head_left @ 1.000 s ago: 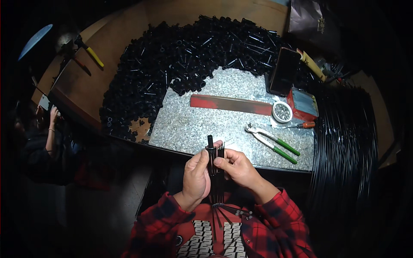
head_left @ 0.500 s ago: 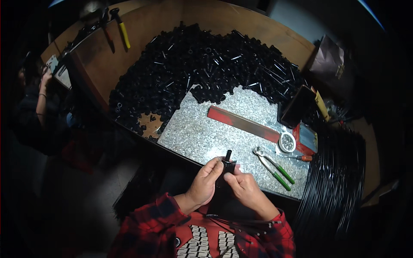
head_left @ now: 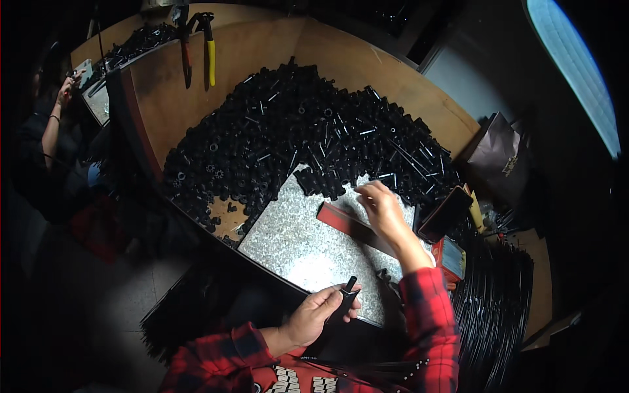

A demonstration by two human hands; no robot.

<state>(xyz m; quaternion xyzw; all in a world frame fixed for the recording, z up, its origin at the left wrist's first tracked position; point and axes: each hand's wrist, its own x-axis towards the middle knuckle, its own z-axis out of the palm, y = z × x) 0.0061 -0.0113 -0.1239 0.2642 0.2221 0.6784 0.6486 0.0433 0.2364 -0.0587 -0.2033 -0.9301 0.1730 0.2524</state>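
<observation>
My left hand (head_left: 321, 312) grips a short black tube (head_left: 347, 295) with a thin rod sticking out of its top, held just off the near edge of the speckled grey slab (head_left: 301, 239). My right hand (head_left: 380, 208) reaches forward over the slab, fingers curled down at the near rim of a big heap of black tubular parts (head_left: 295, 144). Whether its fingers hold a part I cannot tell. A flat red strip (head_left: 341, 219) lies on the slab just under that hand.
Yellow-handled pliers (head_left: 209, 49) lie on the wooden table's (head_left: 373, 69) far side. A red box (head_left: 452, 257) and a dark box (head_left: 445, 213) sit right of the slab, with a bundle of long black rods (head_left: 498, 308) beyond. Another person (head_left: 56, 124) works at far left.
My right hand has let go of the tube and reached forward to the heap's edge. My left hand keeps the tube. The view has swung so the table sits further right.
</observation>
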